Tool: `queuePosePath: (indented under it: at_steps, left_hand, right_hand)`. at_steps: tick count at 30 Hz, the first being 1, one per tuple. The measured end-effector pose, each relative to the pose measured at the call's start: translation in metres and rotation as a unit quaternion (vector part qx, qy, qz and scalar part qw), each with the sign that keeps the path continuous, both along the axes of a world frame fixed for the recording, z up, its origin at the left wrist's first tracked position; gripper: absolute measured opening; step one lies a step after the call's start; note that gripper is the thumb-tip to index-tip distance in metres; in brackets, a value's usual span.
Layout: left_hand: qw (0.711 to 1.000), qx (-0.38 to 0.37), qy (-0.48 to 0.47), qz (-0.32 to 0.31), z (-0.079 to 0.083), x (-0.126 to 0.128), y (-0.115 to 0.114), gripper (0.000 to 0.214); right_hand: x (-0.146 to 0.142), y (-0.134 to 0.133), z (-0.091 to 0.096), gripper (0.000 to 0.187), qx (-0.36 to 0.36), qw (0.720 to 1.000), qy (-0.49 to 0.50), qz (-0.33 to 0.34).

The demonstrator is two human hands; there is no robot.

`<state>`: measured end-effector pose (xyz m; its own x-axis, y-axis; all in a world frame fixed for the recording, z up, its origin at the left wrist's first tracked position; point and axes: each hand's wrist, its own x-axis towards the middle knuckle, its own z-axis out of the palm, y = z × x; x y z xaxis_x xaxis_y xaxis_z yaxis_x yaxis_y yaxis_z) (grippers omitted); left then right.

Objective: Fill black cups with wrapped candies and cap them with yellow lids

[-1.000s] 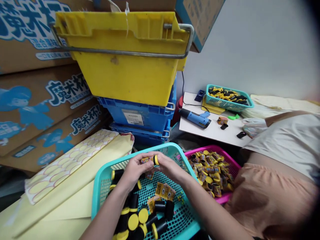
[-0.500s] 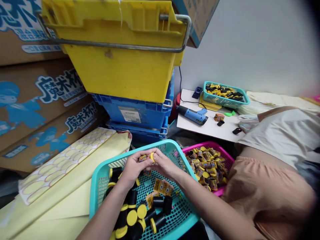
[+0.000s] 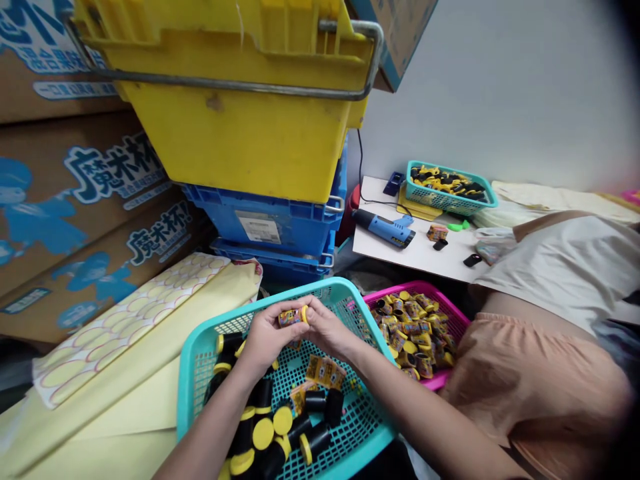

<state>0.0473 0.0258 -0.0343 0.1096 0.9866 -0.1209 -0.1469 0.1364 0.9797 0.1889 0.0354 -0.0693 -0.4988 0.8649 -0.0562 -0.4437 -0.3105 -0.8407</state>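
Observation:
Between my two hands, above the far part of a teal basket (image 3: 186, 373), is a small canister (image 3: 291, 316) with a printed orange wrapper and a yellow cap. My left hand (image 3: 267, 337) is closed around its body. My right hand (image 3: 324, 325) grips the yellow cap end. Below, several black canisters (image 3: 316, 443) with yellow caps lie in the basket. Printed orange labels (image 3: 325, 371) rest there too, beside a black canister (image 3: 334, 407) showing no yellow cap. Tiny coloured beads lie scattered near the labels.
A pink basket (image 3: 463, 321) of wrapped canisters adjoins on the right. On a white table (image 3: 370, 250) are a blue heat gun (image 3: 384, 228) and another teal basket (image 3: 493, 193). A yellow crate (image 3: 240, 147) tops blue crates (image 3: 280, 233). Cartons (image 3: 40, 220) stand left; a person (image 3: 540, 373) sits right.
Both hands stay over the basket with the canister. The printed side of its wrapper now shows more fully, and my left fingers have shifted slightly. The view has moved a little.

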Motion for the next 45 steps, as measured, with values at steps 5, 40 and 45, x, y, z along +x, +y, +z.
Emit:
queuePosePath:
  at_steps: [5, 40, 45]
  left_hand:
    - [1.000, 0.018, 0.012, -0.011, -0.001, -0.002, 0.000, 0.037]
    - [0.963, 0.140, 0.215, 0.084, 0.014, -0.019, -0.004, 0.034]
    - [0.967, 0.144, 0.192, 0.084, 0.042, -0.016, -0.003, 0.034]
  right_hand:
    - [0.006, 0.004, 0.007, 0.046, 0.016, 1.000, -0.022, 0.010]
    - [0.207, -0.050, 0.035, 0.055, 0.077, 0.643, -0.623, -0.439]
    - [0.140, -0.050, 0.071, 0.037, 0.267, 0.721, -0.533, -0.353]
